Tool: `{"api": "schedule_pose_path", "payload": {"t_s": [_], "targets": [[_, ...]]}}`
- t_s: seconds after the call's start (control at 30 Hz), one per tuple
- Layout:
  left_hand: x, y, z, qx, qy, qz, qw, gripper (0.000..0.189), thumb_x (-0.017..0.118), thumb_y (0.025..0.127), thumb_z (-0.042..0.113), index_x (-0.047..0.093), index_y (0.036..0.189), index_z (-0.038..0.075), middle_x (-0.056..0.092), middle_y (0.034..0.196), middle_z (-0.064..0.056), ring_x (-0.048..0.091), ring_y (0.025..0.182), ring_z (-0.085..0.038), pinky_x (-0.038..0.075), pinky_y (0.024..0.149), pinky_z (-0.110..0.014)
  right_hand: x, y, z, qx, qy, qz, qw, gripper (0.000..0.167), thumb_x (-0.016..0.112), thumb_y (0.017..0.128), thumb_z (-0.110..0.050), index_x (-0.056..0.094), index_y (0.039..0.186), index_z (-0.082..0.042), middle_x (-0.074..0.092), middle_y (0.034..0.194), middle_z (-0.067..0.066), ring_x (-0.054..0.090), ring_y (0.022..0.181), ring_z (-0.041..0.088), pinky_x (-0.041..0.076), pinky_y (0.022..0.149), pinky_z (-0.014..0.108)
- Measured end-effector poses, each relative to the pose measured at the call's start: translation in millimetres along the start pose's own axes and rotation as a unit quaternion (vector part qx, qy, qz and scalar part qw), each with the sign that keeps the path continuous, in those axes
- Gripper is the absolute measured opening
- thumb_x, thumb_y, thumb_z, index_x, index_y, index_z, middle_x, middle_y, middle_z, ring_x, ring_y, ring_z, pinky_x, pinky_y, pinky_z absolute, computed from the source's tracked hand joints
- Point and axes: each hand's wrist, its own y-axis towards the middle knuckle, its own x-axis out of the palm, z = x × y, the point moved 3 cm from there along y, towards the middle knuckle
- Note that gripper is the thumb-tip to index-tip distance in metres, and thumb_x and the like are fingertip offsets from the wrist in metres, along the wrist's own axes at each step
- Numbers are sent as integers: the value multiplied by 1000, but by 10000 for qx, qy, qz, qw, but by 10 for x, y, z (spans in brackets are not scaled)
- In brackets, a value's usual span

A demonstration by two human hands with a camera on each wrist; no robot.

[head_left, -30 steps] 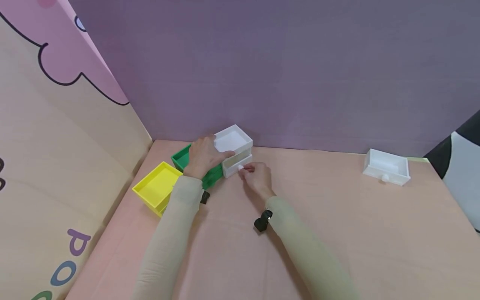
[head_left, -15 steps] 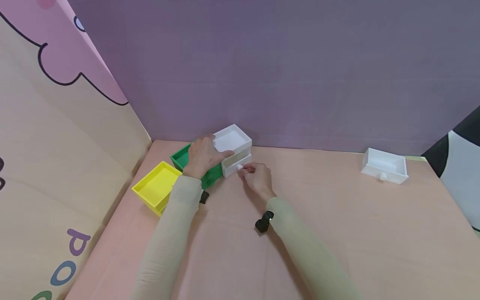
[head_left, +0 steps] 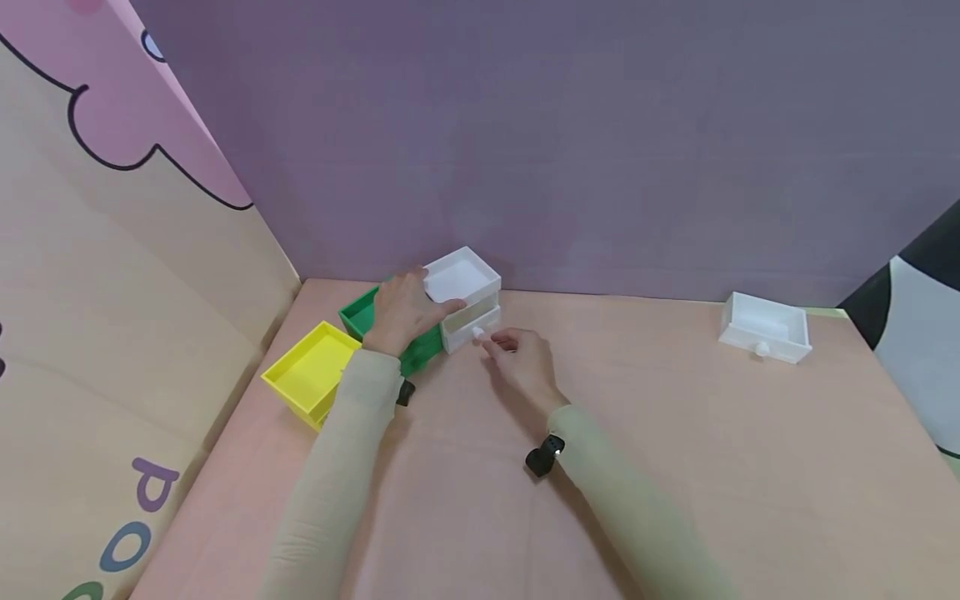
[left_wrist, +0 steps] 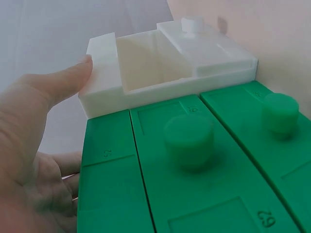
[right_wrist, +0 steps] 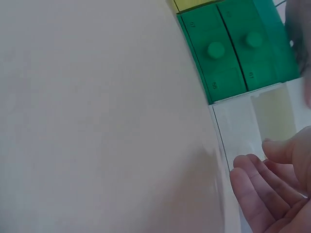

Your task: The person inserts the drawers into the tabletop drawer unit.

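Observation:
In the head view, a small white drawer cabinet (head_left: 462, 277) stands against the green drawer cabinet (head_left: 422, 351). An empty slot lies above its lower white drawer (head_left: 470, 328), which bears a round knob. My left hand (head_left: 405, 312) grips the white cabinet from the top, the thumb pressing its front edge; in the left wrist view the other fingers are partly hidden behind the green cabinet. My right hand (head_left: 525, 367) is at the lower drawer's knob, fingers loosely bent, fingertips close beside it. In the right wrist view its fingers (right_wrist: 255, 194) look relaxed, with the knob out of sight.
A yellow drawer cabinet (head_left: 311, 371) stands at the left, partly behind the left sleeve. A loose white drawer (head_left: 767, 327) with a knob lies far right near the back edge. A purple-grey backdrop (head_left: 562, 150) rises behind the pink tablecloth (head_left: 465, 500).
My right hand has loosened from the lower drawer's knob and drawn slightly back to the right. My left hand stays on the white cabinet. The head view has shifted a little.

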Motion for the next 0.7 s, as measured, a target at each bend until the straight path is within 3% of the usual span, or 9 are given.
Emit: {"api": "schedule_pose_path", "payload": {"t_s": [0.3,0.6,0.7], "targets": [[-21,-14,7,-32,55,-20,10000,85,75,89,63,61,146,2,70,136,-19,67,114,-36,58,94,-48,-295,-180,130,50,-38,65,10000,25,73,101,-27,80,117,-10,81,108,7,75,102,22,61,88,37],[-10,3,19,-33,151,-61,9999,82,75,89,63,62,144,3,71,131,-18,67,110,-35,57,90,-46,-590,-294,322,366,458,169,9981,27,73,102,-29,80,119,-10,80,110,7,77,98,20,60,82,26],[-13,-6,29,-41,142,-72,9999,83,75,89,64,62,145,3,71,132,-18,67,111,-35,57,91,-46,-692,-328,382,315,326,211,9987,28,72,102,-29,80,120,-9,80,113,9,77,101,21,59,86,28]]}}
